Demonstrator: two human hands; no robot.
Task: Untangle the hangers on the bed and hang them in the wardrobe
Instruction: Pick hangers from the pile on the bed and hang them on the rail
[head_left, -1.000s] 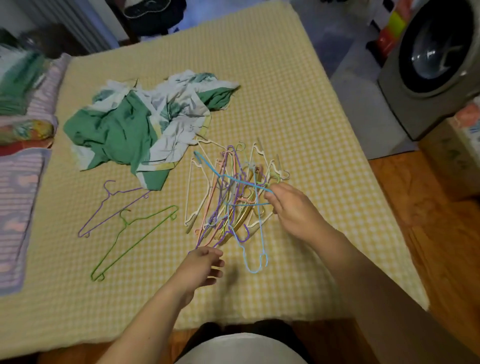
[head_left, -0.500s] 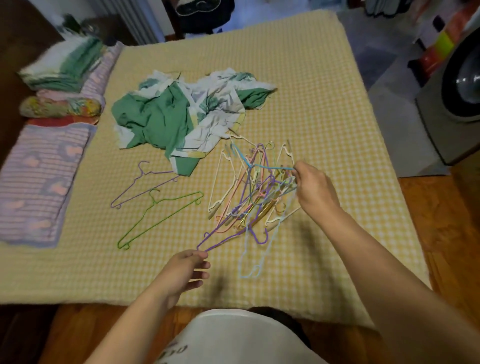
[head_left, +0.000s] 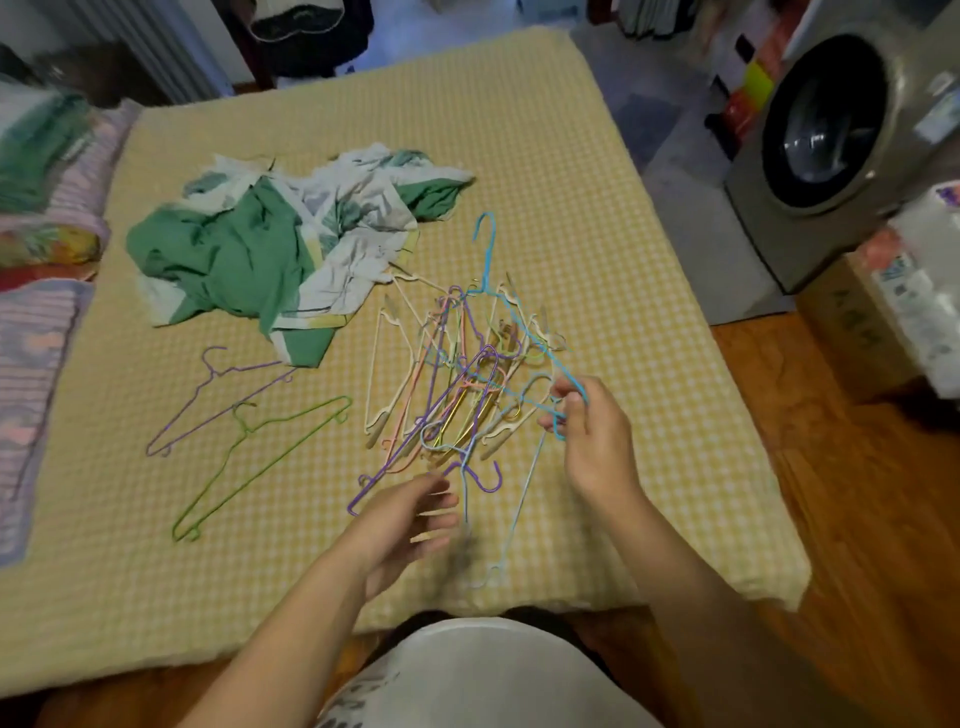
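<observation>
A tangled pile of thin hangers (head_left: 457, 384) in cream, pink, purple and gold lies on the yellow checked bed (head_left: 571, 208). My right hand (head_left: 592, 441) pinches a blue hanger (head_left: 488, 254) at the pile's right side, its hook tilted up toward the far end. My left hand (head_left: 410, 519) hovers just below the pile with fingers spread, beside a purple hook; I cannot tell if it touches. A purple hanger (head_left: 213, 400) and a green hanger (head_left: 260, 462) lie apart to the left.
A crumpled green and white cloth (head_left: 280, 244) lies behind the pile. Folded bedding (head_left: 36, 322) lines the bed's left edge. A washing machine (head_left: 841, 135) and a cardboard box (head_left: 852, 332) stand on the right, beyond the wooden floor (head_left: 857, 519).
My right hand has lifted and turned the blue hanger so its hook now points up and away. My left hand has moved up closer to the pile's lower edge.
</observation>
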